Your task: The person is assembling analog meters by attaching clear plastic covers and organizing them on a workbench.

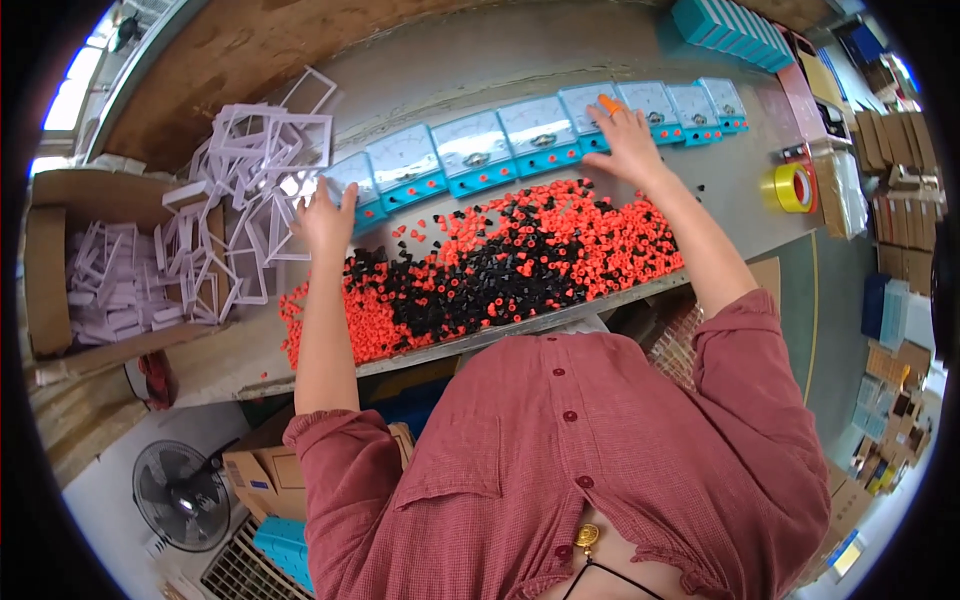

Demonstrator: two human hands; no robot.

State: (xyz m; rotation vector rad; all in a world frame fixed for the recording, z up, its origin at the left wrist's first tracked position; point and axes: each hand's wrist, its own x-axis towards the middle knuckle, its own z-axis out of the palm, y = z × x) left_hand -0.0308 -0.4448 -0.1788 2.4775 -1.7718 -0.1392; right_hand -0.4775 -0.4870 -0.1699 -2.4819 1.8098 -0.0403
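A curving row of blue meters with clear fronts (469, 143) stands along the table, red and black knobs along their lower edges. My left hand (324, 220) is at the row's left end, beside the leftmost meter (352, 176) and loose white frames (265, 140). Its thumb and forefinger are apart; whether it touches the meter I cannot tell. My right hand (632, 150) lies spread over a meter right of the middle, an orange finger cover (610, 104) on one finger. Between my arms and the row spreads a heap of small red caps (625, 235) and black caps (480, 275).
A cardboard box (48, 270) of white frames stands at the left. More blue units (735, 35) are stacked at the far right, with a yellow tape roll (788, 189) nearer. The table's front edge (500, 325) runs before me. Below left is a fan (180, 495).
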